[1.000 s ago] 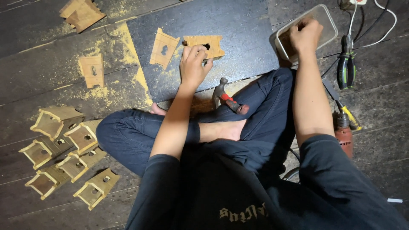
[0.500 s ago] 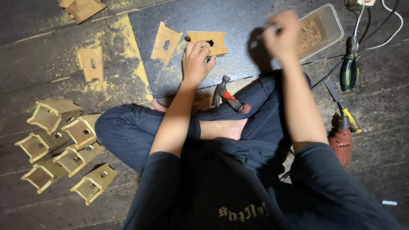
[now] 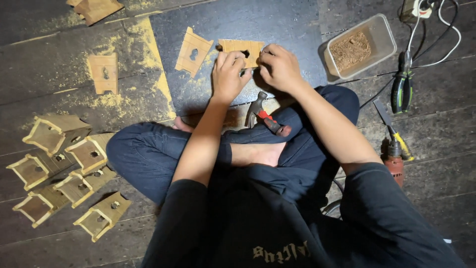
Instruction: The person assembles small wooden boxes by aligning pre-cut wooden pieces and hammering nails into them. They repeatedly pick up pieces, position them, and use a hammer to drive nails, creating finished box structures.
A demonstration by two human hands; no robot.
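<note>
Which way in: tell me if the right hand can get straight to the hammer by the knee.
Probably yes. The right hand sits on the wooden piece, just above the hammer, which lies uncovered against the leg with nothing between. The left hand stays off to the side.

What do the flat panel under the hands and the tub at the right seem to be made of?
The panel looks like bare, unfinished wood: pale tan, with matching sawdust around it. The tub seems clear plastic: its walls are see-through, with brown shavings inside. Both hands, left and right, rest on the panel.
</note>
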